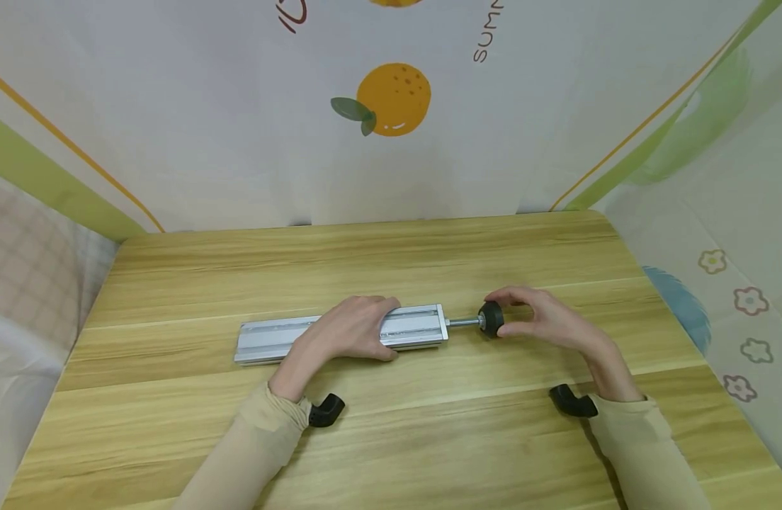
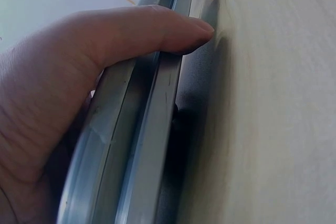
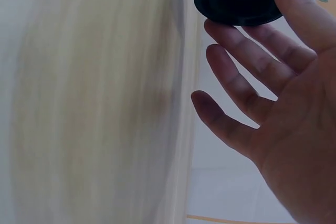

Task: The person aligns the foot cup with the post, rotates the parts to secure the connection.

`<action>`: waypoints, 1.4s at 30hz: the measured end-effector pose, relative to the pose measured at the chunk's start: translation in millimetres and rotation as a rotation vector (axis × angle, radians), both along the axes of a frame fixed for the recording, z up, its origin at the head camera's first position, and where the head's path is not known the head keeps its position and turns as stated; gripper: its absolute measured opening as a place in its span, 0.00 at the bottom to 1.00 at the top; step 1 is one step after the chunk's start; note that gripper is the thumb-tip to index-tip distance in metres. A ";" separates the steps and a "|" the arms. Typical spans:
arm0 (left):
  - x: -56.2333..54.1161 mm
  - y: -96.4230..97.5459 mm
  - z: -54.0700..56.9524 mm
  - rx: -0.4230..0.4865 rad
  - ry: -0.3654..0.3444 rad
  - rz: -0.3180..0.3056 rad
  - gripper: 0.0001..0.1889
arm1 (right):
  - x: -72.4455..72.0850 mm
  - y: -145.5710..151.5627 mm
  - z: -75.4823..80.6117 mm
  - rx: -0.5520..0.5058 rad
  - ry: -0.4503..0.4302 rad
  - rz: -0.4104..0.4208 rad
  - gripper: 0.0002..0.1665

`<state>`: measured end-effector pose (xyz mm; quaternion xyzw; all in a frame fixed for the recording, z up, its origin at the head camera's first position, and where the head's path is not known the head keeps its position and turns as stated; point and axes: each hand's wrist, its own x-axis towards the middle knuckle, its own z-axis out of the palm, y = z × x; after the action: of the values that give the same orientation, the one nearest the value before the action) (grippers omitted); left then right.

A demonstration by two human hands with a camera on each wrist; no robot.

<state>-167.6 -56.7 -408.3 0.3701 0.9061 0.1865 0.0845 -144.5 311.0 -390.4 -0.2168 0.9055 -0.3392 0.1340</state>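
A long silver aluminium profile point(image 1: 273, 341) lies lengthwise across the wooden table. My left hand point(image 1: 349, 328) grips it from above near its right part, and the left wrist view shows the thumb over the profile's grooved side point(image 2: 142, 150). From the profile's right end sticks a metal rod point(image 1: 462, 322) that carries a round black levelling foot point(image 1: 491, 319). My right hand point(image 1: 547, 320) pinches this foot by its rim between thumb and fingers. In the right wrist view the underside of the foot point(image 3: 220, 6) faces the camera, a cross-slotted screw at its centre; the rod is hidden there.
The wooden table point(image 1: 429, 439) stretches around both hands. A white printed cloth point(image 1: 238, 142) hangs behind its back edge, and more cloth stands at the left and right sides. Black curved pieces point(image 1: 327, 411) jut from both sleeve cuffs.
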 end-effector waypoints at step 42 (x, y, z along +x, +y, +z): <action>0.1 0.0 1.4 -0.006 -0.004 -0.006 0.36 | -0.2 -5.4 0.0 0.014 0.050 -0.027 0.39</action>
<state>-167.5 -56.7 -406.9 0.3722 0.9055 0.1842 0.0878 -144.7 305.6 -390.4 -0.2122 0.9138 -0.3291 0.1082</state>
